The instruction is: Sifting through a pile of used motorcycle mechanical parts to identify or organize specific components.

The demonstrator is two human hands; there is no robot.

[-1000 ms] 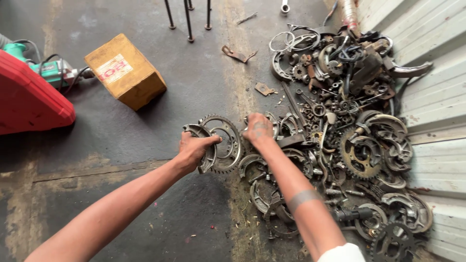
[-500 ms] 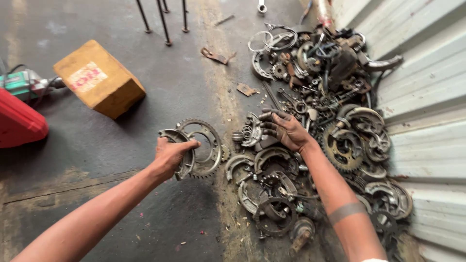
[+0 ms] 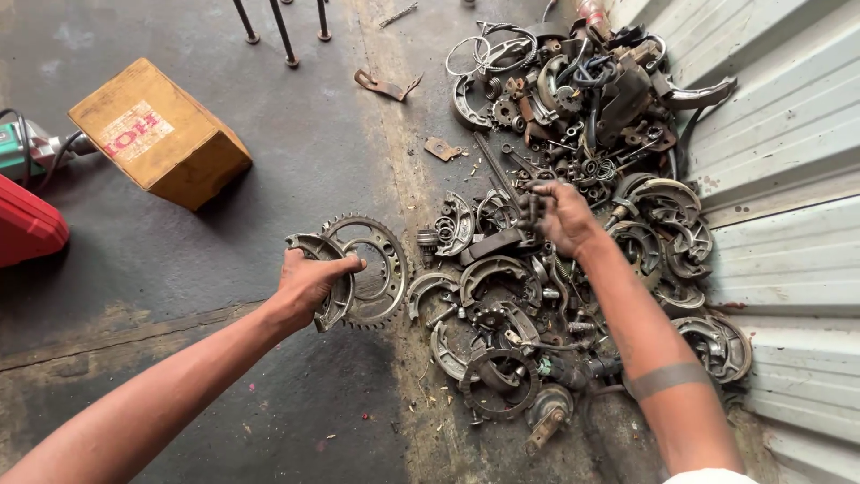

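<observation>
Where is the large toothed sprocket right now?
In the head view, the sprocket is left of the scrap pile, held in the left hand above the floor.

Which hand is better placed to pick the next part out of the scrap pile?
Right. The right hand is over the scrap pile with a small dark part in its grip; the left hand is already full, holding a sprocket.
</observation>
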